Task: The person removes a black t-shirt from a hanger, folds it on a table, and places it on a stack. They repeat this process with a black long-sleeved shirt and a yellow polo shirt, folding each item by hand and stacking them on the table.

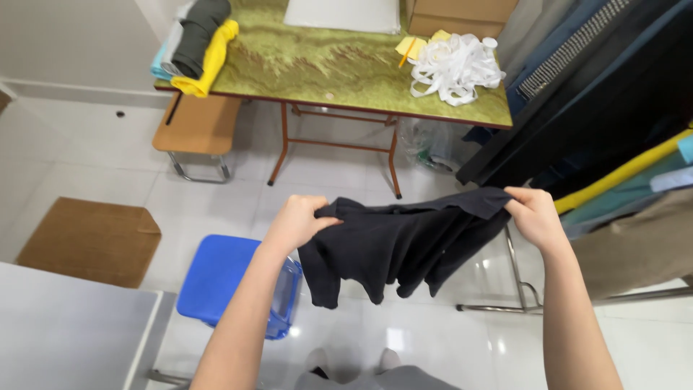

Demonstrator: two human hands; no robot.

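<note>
far left: flat brown cardboard sheet (90, 240) on the white tiled floor, blue plastic stool (220, 278) just beside it. further back, green marbled folding table (325, 65) bearing folded yellow, grey and pale blue cloth (196, 45) at its left end and a tangle of white strapping (455, 66) at its right.

in the middle, left hand (297, 220) with fingers curled shut, pinching the near edge of a soft black fabric garment (401, 242). garment held up in the air over the floor, stretched between both hands, lower part drooping in loose folds. judged light, limp, not slippery or fragile; best gripped along the top edge, near the corners, as here.

right hand (533, 211) closed on the opposite edge. beyond it, dark hanging clothes on a rack (599, 94).
</note>
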